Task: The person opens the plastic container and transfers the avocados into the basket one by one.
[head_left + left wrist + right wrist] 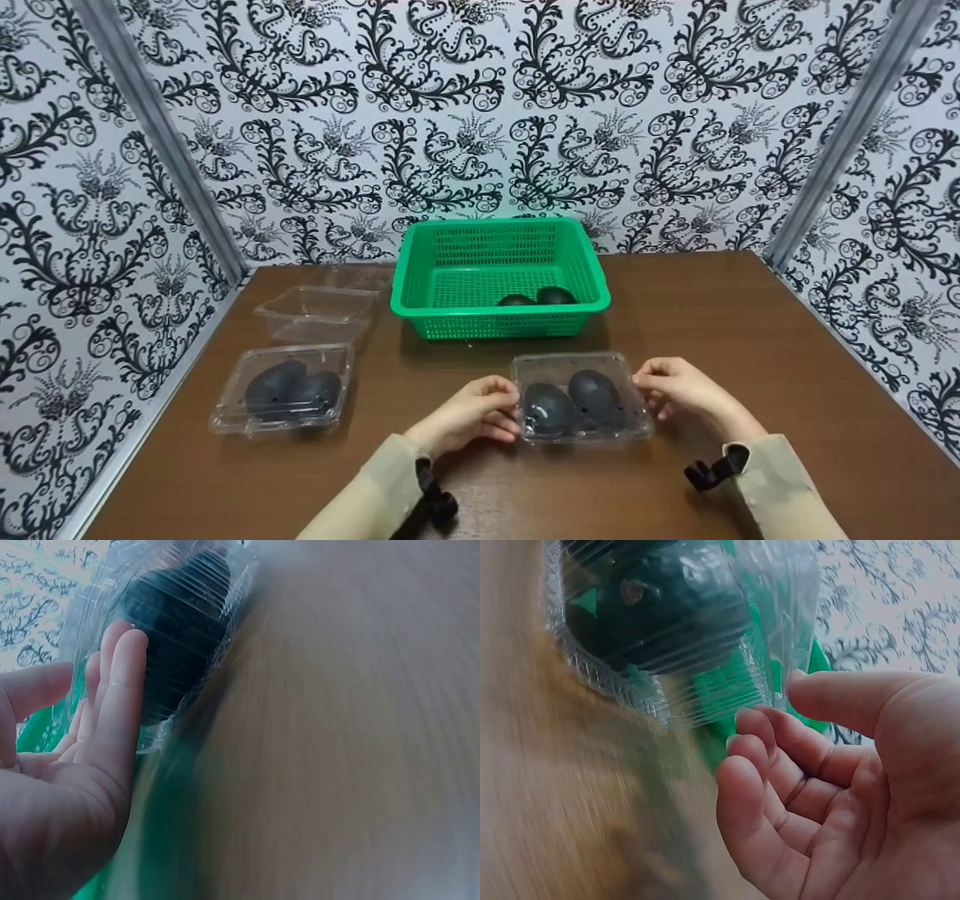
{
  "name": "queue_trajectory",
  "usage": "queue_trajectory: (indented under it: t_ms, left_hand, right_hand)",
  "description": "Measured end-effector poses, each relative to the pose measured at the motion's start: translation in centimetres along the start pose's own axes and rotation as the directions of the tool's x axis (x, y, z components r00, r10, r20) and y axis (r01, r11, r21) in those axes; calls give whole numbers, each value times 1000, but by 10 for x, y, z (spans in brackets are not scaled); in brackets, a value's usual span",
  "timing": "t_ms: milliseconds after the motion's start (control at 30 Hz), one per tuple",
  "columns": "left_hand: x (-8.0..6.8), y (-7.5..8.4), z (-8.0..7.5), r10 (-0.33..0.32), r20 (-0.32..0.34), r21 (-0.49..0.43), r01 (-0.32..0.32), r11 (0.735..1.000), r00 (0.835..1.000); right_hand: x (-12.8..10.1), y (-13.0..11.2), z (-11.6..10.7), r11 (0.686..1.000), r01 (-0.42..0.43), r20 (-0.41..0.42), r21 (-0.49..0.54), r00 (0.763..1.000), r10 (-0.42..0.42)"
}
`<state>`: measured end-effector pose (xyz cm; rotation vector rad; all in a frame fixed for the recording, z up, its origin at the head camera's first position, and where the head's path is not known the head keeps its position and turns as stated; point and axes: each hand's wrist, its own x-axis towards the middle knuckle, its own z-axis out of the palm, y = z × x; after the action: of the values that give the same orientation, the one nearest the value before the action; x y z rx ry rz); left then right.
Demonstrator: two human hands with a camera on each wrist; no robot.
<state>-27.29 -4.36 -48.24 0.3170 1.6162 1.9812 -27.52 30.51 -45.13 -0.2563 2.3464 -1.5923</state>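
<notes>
A clear plastic clamshell box (555, 366), its lid down, sits before me with two dark avocados (594, 397) inside. My left hand (480, 412) pinches its left rim between thumb and fingers. On the opposite side, my right hand (686, 394) pinches the right rim. Through the ribbed side wall, the right wrist view shows one avocado (675, 607) with its stem scar. In the left wrist view the left fingers (120, 705) lie along the box's side, with a dark avocado (176, 637) behind the plastic.
Behind the box stands a green plastic basket (495, 311) with two avocados (555, 295) showing inside. Another clamshell (232, 405) holding two avocados (276, 386) lies at the left. Beyond it sits an open clear container (319, 319), near the basket's left side.
</notes>
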Motion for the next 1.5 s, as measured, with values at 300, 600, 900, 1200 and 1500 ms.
queue_trajectory:
  t_ms: [300, 600, 900, 1200, 1500]
  left_hand:
    - [-19, 2, -30, 1, -18, 16, 0, 1000, 1000]
    - [-31, 4, -57, 4, -10, 43, -4, 999, 1000]
    - [-27, 6, -69, 9, -40, 28, -8, 1000, 999]
    - [-27, 5, -72, 34, -26, 22, -34, 999, 999]
    - [-37, -2, -77, 67, 14, -12, -67, 998, 998]
  right_hand:
    - [14, -12, 23, 995, 41, 51, -86, 998, -37]
    - [28, -18, 44, 992, 57, 70, -110, 996, -50]
    - [31, -26, 53, 992, 61, 64, -106, 996, -55]
    - [32, -43, 55, 976, 83, -40, -200, 995, -93]
    - [29, -66, 100, 734, 455, -42, -505, 836, -548]
